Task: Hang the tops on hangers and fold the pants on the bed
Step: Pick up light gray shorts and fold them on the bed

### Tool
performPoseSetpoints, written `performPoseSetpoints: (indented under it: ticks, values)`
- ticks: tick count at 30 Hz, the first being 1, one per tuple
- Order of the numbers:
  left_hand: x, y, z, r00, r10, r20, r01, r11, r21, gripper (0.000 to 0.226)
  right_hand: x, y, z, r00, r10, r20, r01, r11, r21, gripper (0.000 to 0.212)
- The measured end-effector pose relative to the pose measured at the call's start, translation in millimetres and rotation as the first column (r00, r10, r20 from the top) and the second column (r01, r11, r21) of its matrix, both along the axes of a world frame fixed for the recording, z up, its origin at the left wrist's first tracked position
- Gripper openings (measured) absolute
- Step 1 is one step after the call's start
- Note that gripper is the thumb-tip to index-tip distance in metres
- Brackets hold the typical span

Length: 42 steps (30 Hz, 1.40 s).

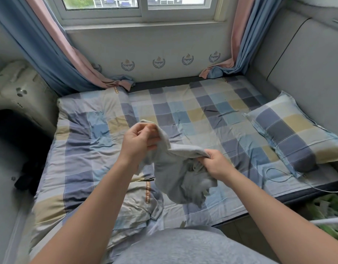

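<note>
A light grey garment [172,174] hangs bunched in the air above the checked bed [202,111]. My left hand [139,141] pinches one edge of it, raised higher, with the cloth draped over its fingers. My right hand [215,164] grips another part of the edge, lower and to the right. The rest of the garment droops between and below the hands, so I cannot tell whether it is a top or pants. No hanger shows near the hands.
A checked pillow [290,134] lies at the right of the bed. A folded checked quilt [84,141] covers the left half. A thin white cable [278,178] runs by the pillow. Green items [328,212] and a white rod [328,221] sit at the lower right. Curtains hang at both window sides.
</note>
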<state>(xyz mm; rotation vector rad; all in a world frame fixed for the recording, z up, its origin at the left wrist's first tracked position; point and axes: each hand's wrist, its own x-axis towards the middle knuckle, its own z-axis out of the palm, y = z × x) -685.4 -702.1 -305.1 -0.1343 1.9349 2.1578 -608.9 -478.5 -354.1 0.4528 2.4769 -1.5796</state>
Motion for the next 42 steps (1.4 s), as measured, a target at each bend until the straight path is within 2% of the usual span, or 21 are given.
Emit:
performPoseSetpoints:
  ticks: [2,4,7,9,11,14,18,20,24,26,28,31,33,35,37,39,40,42]
  values:
    - [5.9,5.2,-8.1,0.989,-0.133,0.062,0.137,0.989,-0.055,0.010,-4.9,-0.5,12.2,0.998,-0.060,-0.012,0.058,0.995,-0.083,0.027]
    - [13.1,7.9,-18.5,0.946,-0.304,0.114,0.319,0.937,-0.140,0.006,-9.4,-2.5,20.4,0.996,-0.092,0.003,0.092,0.982,-0.165,0.025]
    - [20.4,10.2,-39.6,0.806,-0.566,0.174,0.591,0.751,-0.293,0.037,-12.9,-7.7,24.5,0.988,-0.150,0.028,0.152,0.951,-0.269,0.025]
    - [26.3,12.4,-51.2,0.705,-0.673,0.222,0.702,0.620,-0.350,0.061,-14.1,-12.5,29.5,0.980,-0.196,0.046,0.199,0.908,-0.368,0.021]
    - [33.1,15.8,-62.8,0.678,-0.693,0.246,0.728,0.585,-0.358,0.068,-14.7,-17.2,37.5,0.973,-0.225,0.058,0.225,0.849,-0.478,0.018]
    - [37.9,19.1,-77.4,0.714,-0.682,0.157,0.662,0.585,-0.470,0.057,-17.0,-19.7,47.8,0.970,-0.237,0.052,0.221,0.781,-0.584,0.019]
    - [35.4,14.6,-89.6,0.792,-0.609,0.039,0.521,0.642,-0.562,0.002,-19.2,-15.9,57.4,0.959,-0.275,0.063,0.243,0.694,-0.678,0.022]
    - [33.0,12.1,-89.6,0.835,-0.549,-0.031,0.442,0.702,-0.559,0.008,-21.0,-10.7,56.9,0.940,-0.320,0.114,0.305,0.647,-0.699,0.027]
    - [27.9,6.1,-76.2,0.888,-0.429,-0.163,0.320,0.834,-0.450,0.011,-27.2,14.3,36.3,0.850,-0.471,0.235,0.492,0.552,-0.673,0.037]
    - [24.9,4.1,-66.8,0.899,-0.390,-0.200,0.292,0.873,-0.391,0.014,-26.5,25.3,27.2,0.811,-0.510,0.287,0.566,0.558,-0.607,0.035]
    - [20.8,3.2,-54.2,0.909,-0.359,-0.211,0.282,0.904,-0.322,0.013,-21.4,31.8,16.1,0.803,-0.486,0.345,0.594,0.608,-0.527,0.035]
    - [12.1,1.8,-33.9,0.896,-0.367,-0.249,0.278,0.902,-0.329,0.013,-10.9,30.3,3.5,0.842,-0.396,0.365,0.518,0.783,-0.344,0.031]
    - [7.9,0.8,-22.3,0.875,-0.398,-0.275,0.281,0.881,-0.382,0.012,-6.5,21.7,6.6,0.897,-0.340,0.284,0.410,0.879,-0.243,0.035]
    - [6.4,0.1,-12.9,0.857,-0.445,-0.261,0.313,0.850,-0.423,0.012,-4.7,8.0,16.3,0.968,-0.198,0.151,0.231,0.942,-0.243,0.041]
    - [7.8,0.6,-5.5,0.832,-0.496,-0.249,0.348,0.816,-0.461,0.013,-3.6,-8.8,25.6,0.999,0.026,0.026,-0.020,0.978,-0.206,0.051]
    - [10.6,2.4,0.2,0.805,-0.534,-0.260,0.355,0.784,-0.510,0.013,-3.1,-28.5,30.6,0.973,0.228,-0.022,-0.229,0.965,-0.129,0.059]
    - [11.5,3.7,2.6,0.796,-0.543,-0.267,0.350,0.773,-0.528,0.013,-2.7,-39.2,31.6,0.956,0.293,-0.023,-0.294,0.950,-0.107,0.058]
    - [12.1,5.8,5.9,0.789,-0.545,-0.283,0.334,0.768,-0.547,0.013,-2.8,-56.3,27.1,0.954,0.297,-0.046,-0.299,0.953,-0.050,0.049]
